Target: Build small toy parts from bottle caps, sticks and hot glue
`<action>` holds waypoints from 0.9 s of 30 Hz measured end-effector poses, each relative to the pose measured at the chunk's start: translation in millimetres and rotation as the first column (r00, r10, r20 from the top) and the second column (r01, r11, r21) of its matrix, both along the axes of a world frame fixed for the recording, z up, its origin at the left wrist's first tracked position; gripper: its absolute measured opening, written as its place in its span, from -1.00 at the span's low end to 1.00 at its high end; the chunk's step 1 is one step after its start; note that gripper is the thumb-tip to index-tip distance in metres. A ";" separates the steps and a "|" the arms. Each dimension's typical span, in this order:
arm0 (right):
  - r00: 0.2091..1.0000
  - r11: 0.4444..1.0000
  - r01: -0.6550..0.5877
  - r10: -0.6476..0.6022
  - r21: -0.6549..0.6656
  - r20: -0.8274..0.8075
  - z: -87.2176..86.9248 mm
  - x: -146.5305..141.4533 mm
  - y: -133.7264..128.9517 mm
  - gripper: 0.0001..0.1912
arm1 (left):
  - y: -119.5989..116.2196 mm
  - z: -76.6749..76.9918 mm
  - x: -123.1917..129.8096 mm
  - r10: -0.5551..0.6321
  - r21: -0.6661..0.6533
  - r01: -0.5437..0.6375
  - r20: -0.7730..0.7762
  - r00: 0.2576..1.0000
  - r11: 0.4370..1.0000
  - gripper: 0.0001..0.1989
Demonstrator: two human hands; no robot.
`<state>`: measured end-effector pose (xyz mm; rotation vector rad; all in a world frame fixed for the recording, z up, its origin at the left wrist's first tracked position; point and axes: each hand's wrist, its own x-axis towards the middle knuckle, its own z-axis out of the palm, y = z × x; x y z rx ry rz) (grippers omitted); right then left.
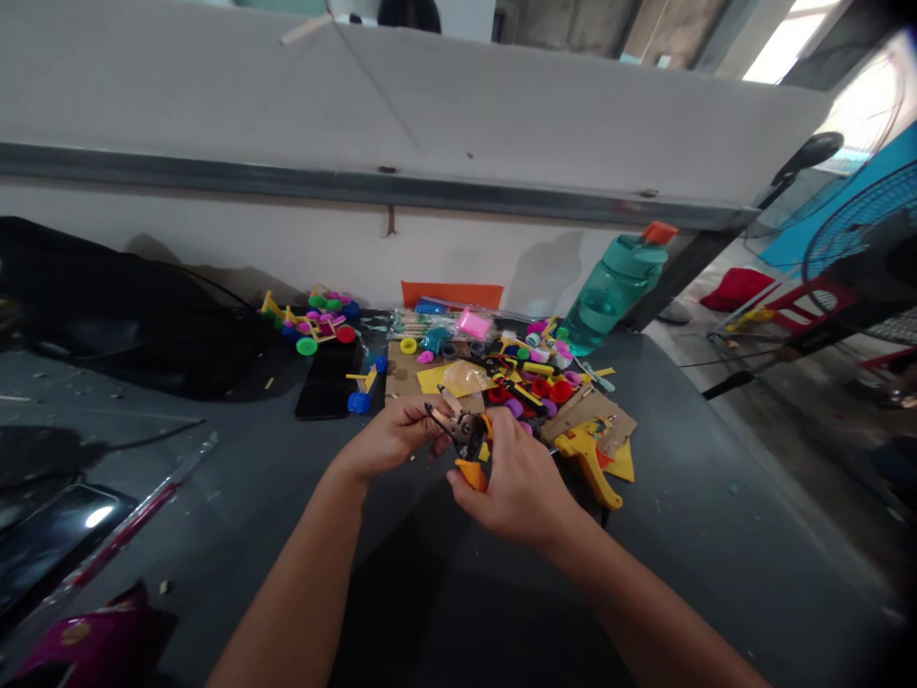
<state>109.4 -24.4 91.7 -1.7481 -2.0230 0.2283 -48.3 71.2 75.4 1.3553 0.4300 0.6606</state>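
My right hand [512, 478] is wrapped round the orange handles of a pair of pliers [465, 432], whose metal jaws are spread and point up and left. My left hand [394, 435] is beside the jaws with its fingers pressed together; what they pinch, if anything, is too small to name. Beyond the hands lie yellow paper [434, 380], red caps [561, 390] and pink and purple pieces. A yellow glue gun [591, 461] rests right of my right hand.
A teal bottle [608, 296] stands at the back right. Left of the pile are a dark phone [326, 380] and small wheeled toys [307, 345]. A black bag [121, 315] lies far left, another phone [57, 545] at the near left. A fan [870, 239] is at right.
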 end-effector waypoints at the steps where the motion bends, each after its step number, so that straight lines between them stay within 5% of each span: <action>1: 1.000 1.000 0.000 0.000 0.000 0.003 0.0 0.1 0.0 -0.52 | -0.3 0.7 0.2 -0.001 0.002 0.001 0.000 1.000 1.000 -0.78; 15: 0.998 0.999 -0.050 0.050 -0.017 0.047 1.1 -0.9 -0.2 -0.57 | 1.2 -1.2 -3.3 0.015 0.160 -0.004 -0.066 0.998 0.987 -0.72; 27: 0.994 0.999 -0.036 0.038 -0.030 0.103 -11.7 1.1 0.8 -0.66 | 3.4 -7.8 -2.9 0.026 0.149 -0.019 -0.047 0.999 0.989 -0.67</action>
